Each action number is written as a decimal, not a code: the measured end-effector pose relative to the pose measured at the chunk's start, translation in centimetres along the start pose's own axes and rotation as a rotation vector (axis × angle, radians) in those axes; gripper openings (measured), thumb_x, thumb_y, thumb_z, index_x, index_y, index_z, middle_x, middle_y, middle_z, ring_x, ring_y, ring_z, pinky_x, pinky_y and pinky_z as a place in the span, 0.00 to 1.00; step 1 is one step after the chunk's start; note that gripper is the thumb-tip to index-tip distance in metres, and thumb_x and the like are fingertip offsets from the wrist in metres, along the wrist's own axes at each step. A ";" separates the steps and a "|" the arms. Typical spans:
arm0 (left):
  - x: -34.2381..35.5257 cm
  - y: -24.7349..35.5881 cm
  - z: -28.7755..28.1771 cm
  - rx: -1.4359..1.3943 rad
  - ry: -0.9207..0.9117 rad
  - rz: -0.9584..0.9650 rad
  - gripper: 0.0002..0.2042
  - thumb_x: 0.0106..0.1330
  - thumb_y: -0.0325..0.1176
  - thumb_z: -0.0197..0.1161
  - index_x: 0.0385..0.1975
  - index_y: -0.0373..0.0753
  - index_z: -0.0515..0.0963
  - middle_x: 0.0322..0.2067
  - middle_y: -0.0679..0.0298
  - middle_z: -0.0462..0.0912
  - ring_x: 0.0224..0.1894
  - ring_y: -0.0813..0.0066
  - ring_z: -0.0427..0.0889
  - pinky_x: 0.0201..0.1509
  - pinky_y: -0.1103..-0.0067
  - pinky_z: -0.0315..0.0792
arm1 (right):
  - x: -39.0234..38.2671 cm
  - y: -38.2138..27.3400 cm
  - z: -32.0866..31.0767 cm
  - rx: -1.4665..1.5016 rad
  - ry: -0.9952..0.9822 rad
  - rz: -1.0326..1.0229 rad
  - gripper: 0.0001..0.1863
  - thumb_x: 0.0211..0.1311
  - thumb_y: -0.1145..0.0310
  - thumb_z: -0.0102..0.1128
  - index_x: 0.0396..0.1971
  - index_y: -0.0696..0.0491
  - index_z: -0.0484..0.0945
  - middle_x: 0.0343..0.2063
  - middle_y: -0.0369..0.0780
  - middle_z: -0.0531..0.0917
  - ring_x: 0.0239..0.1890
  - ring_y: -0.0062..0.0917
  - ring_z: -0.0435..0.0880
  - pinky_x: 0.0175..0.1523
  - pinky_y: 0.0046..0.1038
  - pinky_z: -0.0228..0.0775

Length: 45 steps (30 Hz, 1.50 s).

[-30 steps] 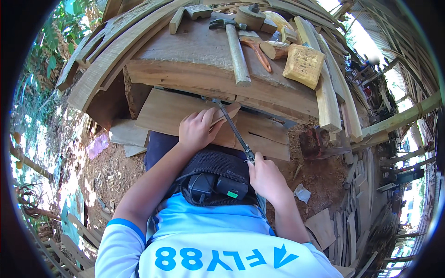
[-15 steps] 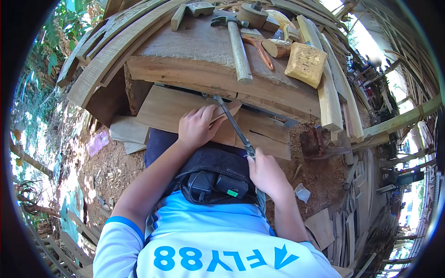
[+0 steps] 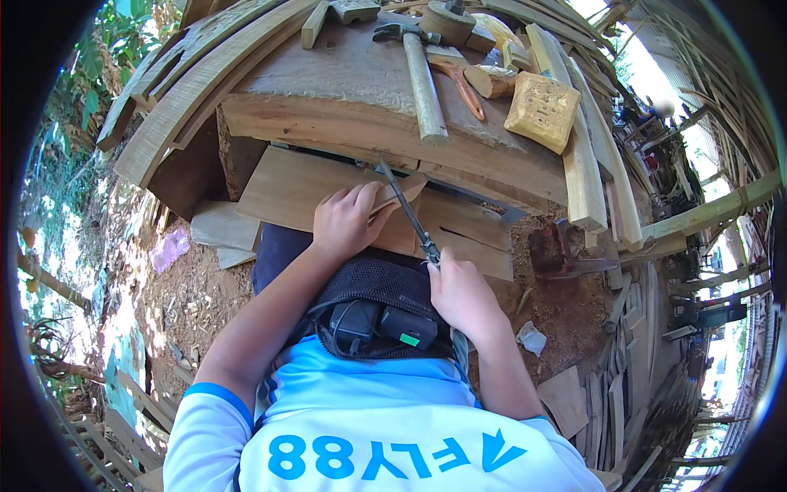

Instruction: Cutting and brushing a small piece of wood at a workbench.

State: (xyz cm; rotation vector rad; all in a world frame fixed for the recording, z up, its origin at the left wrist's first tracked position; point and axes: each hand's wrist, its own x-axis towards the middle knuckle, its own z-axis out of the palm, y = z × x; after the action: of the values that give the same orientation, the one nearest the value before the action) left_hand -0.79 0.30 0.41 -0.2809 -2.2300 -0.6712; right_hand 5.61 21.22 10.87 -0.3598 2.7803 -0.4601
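Observation:
My left hand (image 3: 348, 220) is closed on a small pointed piece of wood (image 3: 402, 195), pressing it down over the boards under the bench edge. My right hand (image 3: 463, 291) grips the near end of a file (image 3: 410, 215), a long, narrow dark metal tool. It slants forward and left across the wood piece, touching or passing very close to its edge. Below both lies a broad pale board (image 3: 283, 190), with another split board (image 3: 471, 238) to the right. My fingers partly cover the wood piece and the file's near end.
The thick wooden bench (image 3: 328, 119) ahead bears a hammer (image 3: 424, 94), an orange-handled brush (image 3: 466, 92), a yellow block (image 3: 541, 113) and long planks (image 3: 580, 176). More planks (image 3: 205, 86) curve along the left. A black mesh pouch (image 3: 373, 316) sits at my waist; wood shavings litter the ground.
My right hand has pushed the file forward and slightly left over the wood piece. My left hand stays on the wood, nearly unmoved.

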 end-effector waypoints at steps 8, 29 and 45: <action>-0.2 0.0 0.0 -0.002 0.001 0.003 0.16 0.60 0.44 0.71 0.41 0.42 0.80 0.28 0.61 0.86 0.26 0.60 0.85 0.30 0.70 0.79 | -1.4 1.1 0.0 0.022 -0.024 0.119 0.16 0.75 0.64 0.50 0.38 0.65 0.71 0.27 0.61 0.82 0.34 0.60 0.82 0.40 0.54 0.73; -0.4 -0.2 0.2 0.009 -0.029 -0.013 0.17 0.58 0.42 0.72 0.43 0.41 0.79 0.30 0.61 0.86 0.27 0.59 0.86 0.32 0.69 0.79 | -1.5 1.3 0.0 0.013 -0.047 0.124 0.15 0.74 0.65 0.51 0.37 0.65 0.70 0.25 0.61 0.81 0.33 0.60 0.82 0.40 0.53 0.73; -0.1 0.0 0.0 0.007 -0.019 0.004 0.16 0.59 0.42 0.72 0.42 0.42 0.79 0.32 0.62 0.87 0.28 0.60 0.86 0.32 0.69 0.79 | -1.4 1.7 0.2 0.074 -0.027 0.070 0.15 0.74 0.65 0.51 0.36 0.64 0.70 0.25 0.60 0.81 0.31 0.59 0.81 0.38 0.52 0.73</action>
State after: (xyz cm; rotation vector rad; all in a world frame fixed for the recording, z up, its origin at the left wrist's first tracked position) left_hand -0.67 0.28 0.34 -0.2895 -2.2485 -0.6608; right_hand 6.70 23.09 10.45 -0.2496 2.7308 -0.5359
